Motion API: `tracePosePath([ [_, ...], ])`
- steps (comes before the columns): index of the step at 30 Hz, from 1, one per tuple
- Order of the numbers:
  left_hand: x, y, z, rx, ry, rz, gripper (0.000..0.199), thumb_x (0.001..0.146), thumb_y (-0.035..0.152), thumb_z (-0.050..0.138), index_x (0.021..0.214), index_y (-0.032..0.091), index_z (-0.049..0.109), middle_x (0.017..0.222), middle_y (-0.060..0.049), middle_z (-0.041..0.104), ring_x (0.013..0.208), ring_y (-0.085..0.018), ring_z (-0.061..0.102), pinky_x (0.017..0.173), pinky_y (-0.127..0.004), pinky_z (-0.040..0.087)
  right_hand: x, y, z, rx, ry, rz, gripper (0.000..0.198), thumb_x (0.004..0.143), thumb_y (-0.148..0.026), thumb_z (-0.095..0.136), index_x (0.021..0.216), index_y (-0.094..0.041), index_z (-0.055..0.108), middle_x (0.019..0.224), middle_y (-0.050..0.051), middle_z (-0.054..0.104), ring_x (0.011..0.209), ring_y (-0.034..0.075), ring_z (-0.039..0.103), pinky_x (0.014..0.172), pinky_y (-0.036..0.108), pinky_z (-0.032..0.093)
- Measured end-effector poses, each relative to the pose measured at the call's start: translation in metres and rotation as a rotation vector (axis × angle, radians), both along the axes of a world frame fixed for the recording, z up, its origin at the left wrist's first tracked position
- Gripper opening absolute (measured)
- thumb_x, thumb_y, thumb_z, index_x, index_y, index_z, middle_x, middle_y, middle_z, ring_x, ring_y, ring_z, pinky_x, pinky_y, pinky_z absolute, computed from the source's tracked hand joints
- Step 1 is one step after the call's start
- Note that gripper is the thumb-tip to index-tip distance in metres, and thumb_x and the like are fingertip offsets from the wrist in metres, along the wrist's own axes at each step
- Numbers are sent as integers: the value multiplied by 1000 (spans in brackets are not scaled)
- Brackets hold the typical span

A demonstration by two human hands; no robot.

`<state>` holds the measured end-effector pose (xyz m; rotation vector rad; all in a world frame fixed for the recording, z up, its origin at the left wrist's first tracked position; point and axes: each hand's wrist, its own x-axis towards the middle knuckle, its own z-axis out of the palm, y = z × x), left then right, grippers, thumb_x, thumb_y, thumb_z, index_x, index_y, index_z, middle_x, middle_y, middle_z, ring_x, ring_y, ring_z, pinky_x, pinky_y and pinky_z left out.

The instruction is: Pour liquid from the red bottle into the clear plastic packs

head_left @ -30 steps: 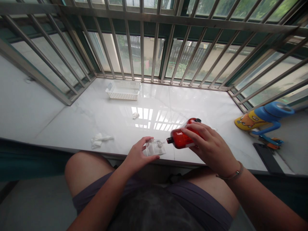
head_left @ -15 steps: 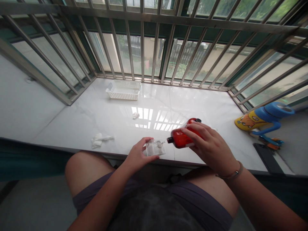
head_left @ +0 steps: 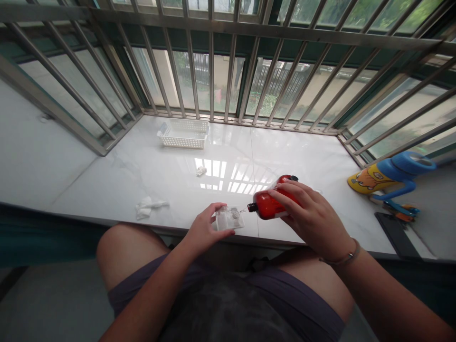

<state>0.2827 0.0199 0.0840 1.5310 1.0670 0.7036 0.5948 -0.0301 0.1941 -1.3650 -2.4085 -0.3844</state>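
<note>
My left hand grips a small clear plastic box between thumb and fingers at the counter's front edge. In my right hand is a red see-through bottle, tipped on its side with its black threaded neck toward the box. Clear liquid runs from the neck into the right part of the box. Another red piece with a black end shows behind the bottle; my fingers partly cover it, and I cannot tell how the two join.
A white perforated basket stands at the back of the white counter. Crumpled tissues and a small wad lie to the left. At the right are a blue-and-yellow flask and a black phone. Metal bars close off the window.
Liquid still streams from the bottle into the box. The box has shifted very slightly to the left; both hands otherwise keep their place.
</note>
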Motion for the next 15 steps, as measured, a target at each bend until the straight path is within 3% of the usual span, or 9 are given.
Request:
tracePosePath([
  [15, 1, -1, -6, -33, -30, -22, 71, 72, 36, 98, 133, 25, 63, 137, -8, 70, 128, -29, 70, 114, -47, 59, 0, 0, 0, 7, -19, -3, 60, 99, -9, 66, 156, -23, 53, 143, 17, 66, 132, 40, 63, 103, 57, 60],
])
